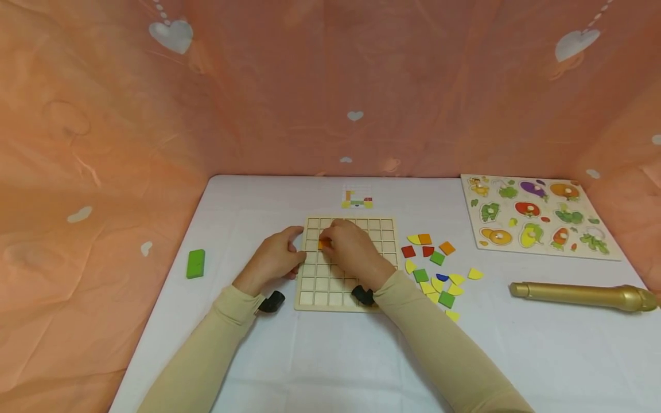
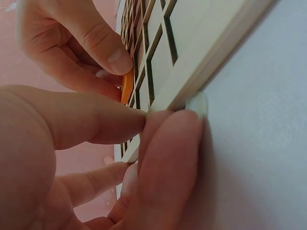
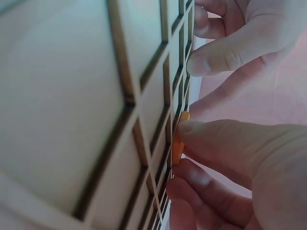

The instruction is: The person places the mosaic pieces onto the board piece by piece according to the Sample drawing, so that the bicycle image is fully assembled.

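1. Your right hand (image 1: 356, 250) pinches an orange piece (image 1: 321, 245) at the grid board (image 1: 321, 284), in its far left part.
2. Your left hand (image 1: 272, 256) grips the board's left edge.
3. Right of the board lie loose coloured pieces (image 1: 420, 275).
4. Beyond the board lies a pattern card (image 1: 357, 195); well left of the board, a green block (image 1: 195, 264).

From above and from close in, the grid board (image 1: 330, 278) is framed by three cameras.
From the head, the white table (image 1: 310, 355) is looked down on from farthest back, towards 12 o'clock. From each wrist, the board is skimmed at close range, the right hand (image 2: 81, 28) being caught at 10 o'clock, the left hand (image 3: 249, 40) at 2. The orange tile (image 3: 178, 147) is shared by both wrist views.
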A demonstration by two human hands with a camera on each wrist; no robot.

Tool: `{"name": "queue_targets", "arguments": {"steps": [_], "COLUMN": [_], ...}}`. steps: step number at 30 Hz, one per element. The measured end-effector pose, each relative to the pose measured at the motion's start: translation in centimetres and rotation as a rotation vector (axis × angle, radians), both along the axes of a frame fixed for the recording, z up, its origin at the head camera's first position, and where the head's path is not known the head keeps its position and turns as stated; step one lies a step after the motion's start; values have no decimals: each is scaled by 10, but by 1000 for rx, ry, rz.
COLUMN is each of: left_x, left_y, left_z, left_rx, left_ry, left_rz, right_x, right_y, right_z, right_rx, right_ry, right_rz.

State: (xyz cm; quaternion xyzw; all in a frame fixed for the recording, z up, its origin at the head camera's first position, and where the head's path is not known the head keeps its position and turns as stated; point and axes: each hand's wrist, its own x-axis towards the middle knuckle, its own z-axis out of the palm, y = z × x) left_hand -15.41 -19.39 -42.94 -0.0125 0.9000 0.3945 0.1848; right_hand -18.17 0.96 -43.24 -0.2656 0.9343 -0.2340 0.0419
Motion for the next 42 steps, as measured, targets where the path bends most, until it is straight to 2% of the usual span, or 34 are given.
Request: {"name": "queue_targets", "arguments": {"steps": [11,17,22,26,30,38,42], "left_x": [-3,-5,-6,-7,-6,-4,-4], "left_y": [3,-1,-7,-11,-14,-16,-17], "left_z": [1,0,-4,-6,-6,-4,-2], "left_rx": [-13,-26,6,24,2,26,33], "left_ry": [-2,-1,-15,-29,-19,-27,-26], "left_rz": [-16,-22,-4,9,2,11,15], "right_x": [-1,0,2,5,8,18,19], "right_y": [3,17,49,86,126,182,195], "right_z": [1,7,15,13,12,20,23], "right_rx": [18,-13,-7,-15,8,9,7], "right_ry": [4,-51,-70,-54,-54,-166,-188], "right_rz": [-11,-36,-112,-173,-253,-419,-454]}}
